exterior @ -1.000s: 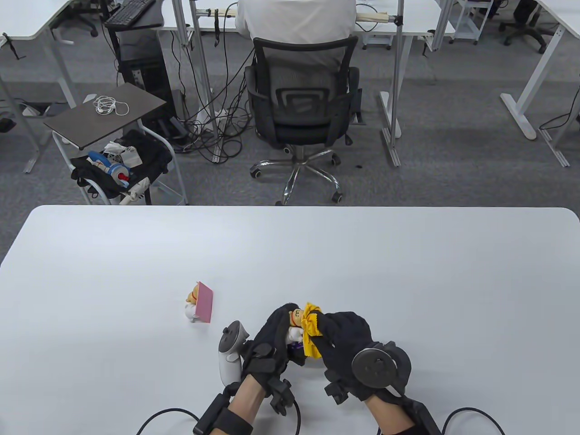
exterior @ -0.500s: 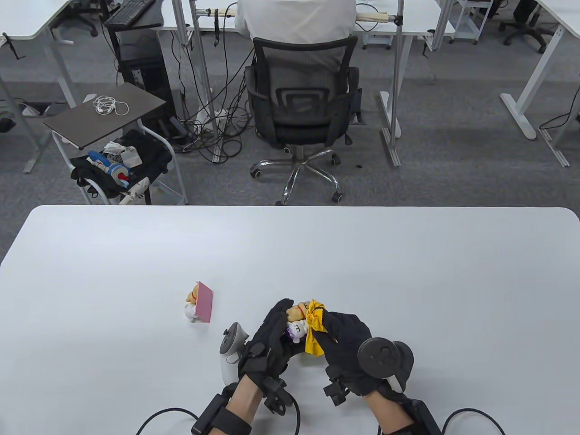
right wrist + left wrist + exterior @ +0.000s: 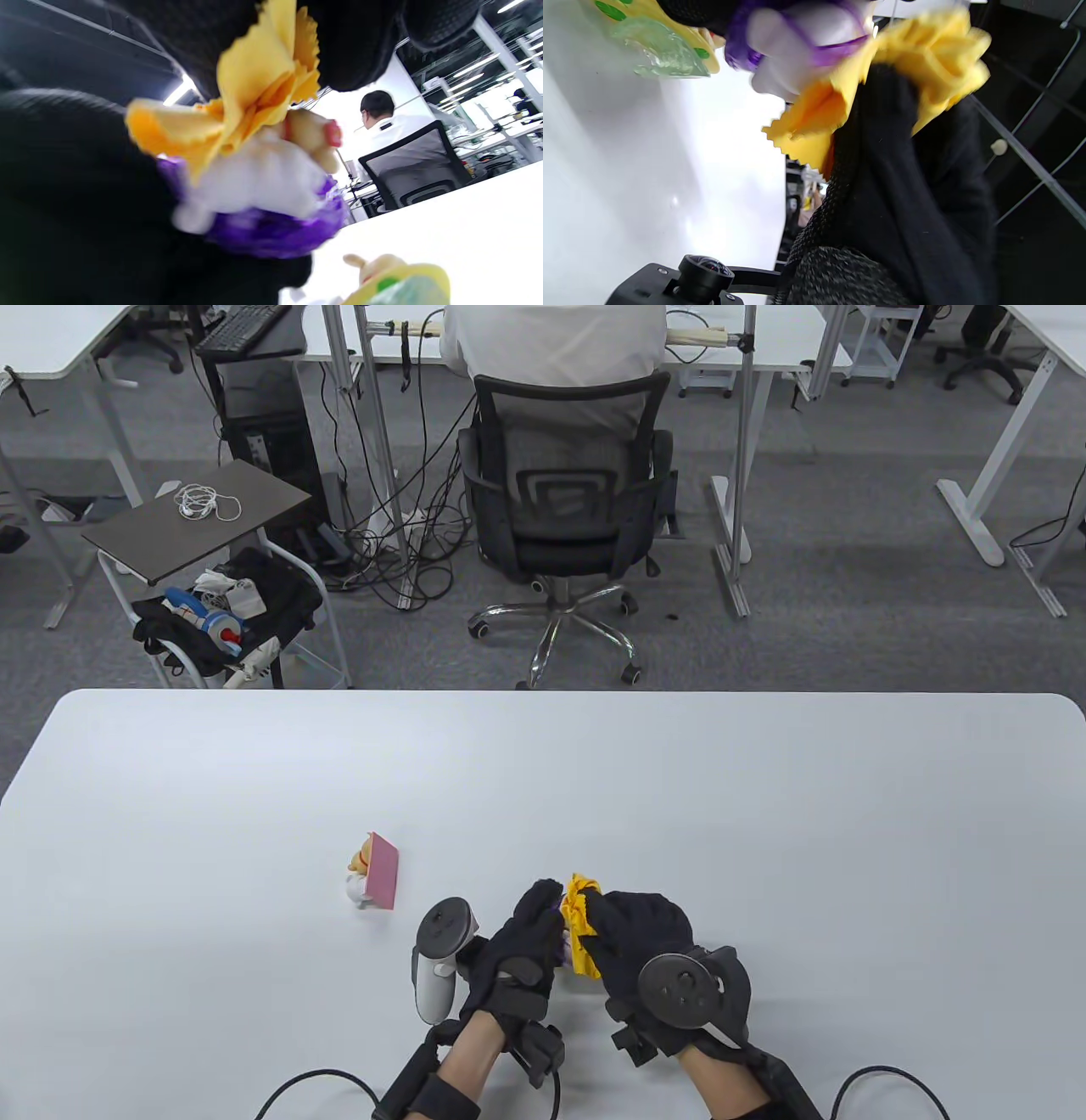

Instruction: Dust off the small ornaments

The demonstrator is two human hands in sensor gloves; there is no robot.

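Left hand point(image 3: 517, 954) is gripping the white-purple ornament point(image 3: 263, 186); right hand point(image 3: 636, 937) is pinching the yellow cloth point(image 3: 579, 929) against it.

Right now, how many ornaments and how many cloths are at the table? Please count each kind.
Ornaments: 3 (ornament with the pink card; purple-and-white ornament in the left hand; yellow-green ornament, seen only in the wrist views)
Cloths: 1 (yellow cloth, pinched by the right hand)
Total: 4

Pinching a yellow cloth point(image 3: 263, 80) against a blurred white-and-purple figurine point(image 3: 263, 190); behind, a seated person point(image 3: 382, 114), office chair point(image 3: 418, 169).
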